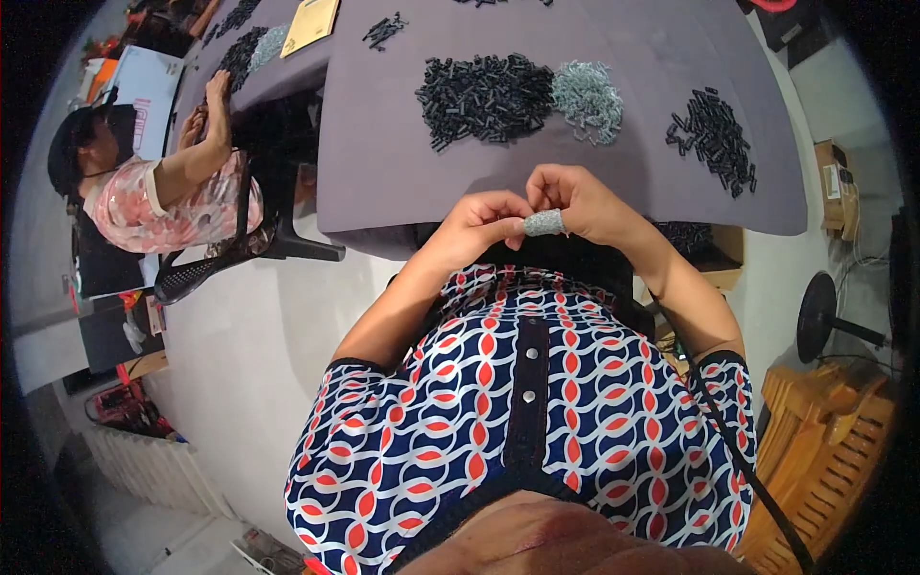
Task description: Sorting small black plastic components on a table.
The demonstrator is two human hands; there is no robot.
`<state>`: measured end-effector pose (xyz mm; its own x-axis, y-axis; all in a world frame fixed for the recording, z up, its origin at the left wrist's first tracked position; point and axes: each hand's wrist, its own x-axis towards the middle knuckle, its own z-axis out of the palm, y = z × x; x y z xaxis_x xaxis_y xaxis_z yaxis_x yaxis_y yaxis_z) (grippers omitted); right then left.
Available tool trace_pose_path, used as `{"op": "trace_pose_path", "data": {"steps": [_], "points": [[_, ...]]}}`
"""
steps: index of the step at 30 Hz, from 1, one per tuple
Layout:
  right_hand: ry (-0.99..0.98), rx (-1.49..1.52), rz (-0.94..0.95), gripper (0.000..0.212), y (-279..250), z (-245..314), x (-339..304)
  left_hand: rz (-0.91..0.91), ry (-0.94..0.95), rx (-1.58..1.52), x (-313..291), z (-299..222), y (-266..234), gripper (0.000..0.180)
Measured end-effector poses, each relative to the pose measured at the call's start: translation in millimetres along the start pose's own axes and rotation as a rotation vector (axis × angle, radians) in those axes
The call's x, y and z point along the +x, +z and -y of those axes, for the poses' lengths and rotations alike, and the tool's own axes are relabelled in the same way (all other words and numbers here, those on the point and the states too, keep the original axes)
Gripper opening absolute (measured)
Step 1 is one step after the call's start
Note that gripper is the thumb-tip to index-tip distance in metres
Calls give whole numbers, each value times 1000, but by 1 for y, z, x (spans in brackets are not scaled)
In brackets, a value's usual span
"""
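Both my hands meet just in front of the table's near edge. My left hand (479, 222) is closed in a pinch, thumb against fingers. Facing it, my right hand (586, 206) is also closed, its fingertips curled toward the left ones. A grey, rough-textured sleeve or wrap (543, 222) sits at my right thumb. What the fingertips hold, if anything, is too small to make out. Beyond the hands lies a wide pile of short black tube-like pieces (484, 96), touching a pile of small silvery-grey pieces (586, 101) on its right.
A grey cloth covers the table (383, 172). More black pieces (714, 142) lie at the right, and a small cluster (385, 32) at the far left. A yellow envelope (311, 24) lies beyond. A co-worker (177, 192) sits at left; a wooden chair (815, 460) and pedestal fan (819, 316) stand right.
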<state>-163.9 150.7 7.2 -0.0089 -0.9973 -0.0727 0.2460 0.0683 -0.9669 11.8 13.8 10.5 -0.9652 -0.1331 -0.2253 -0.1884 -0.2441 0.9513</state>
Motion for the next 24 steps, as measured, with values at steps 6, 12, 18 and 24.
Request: {"op": "trace_pose_path", "data": {"steps": [6, 12, 18, 24], "points": [[-78, -185, -123, 16, -8, 19, 17, -204, 31, -146, 3, 3, -10, 13], [-294, -1242, -404, 20, -52, 11, 51, -342, 48, -266, 11, 8, -23, 10], [-237, -1300, -445, 23, -47, 10, 61, -331, 58, -328, 11, 4, -24, 9], [-160, -1262, -338, 31, -34, 12, 41, -323, 49, -383, 11, 5, -26, 9]]}}
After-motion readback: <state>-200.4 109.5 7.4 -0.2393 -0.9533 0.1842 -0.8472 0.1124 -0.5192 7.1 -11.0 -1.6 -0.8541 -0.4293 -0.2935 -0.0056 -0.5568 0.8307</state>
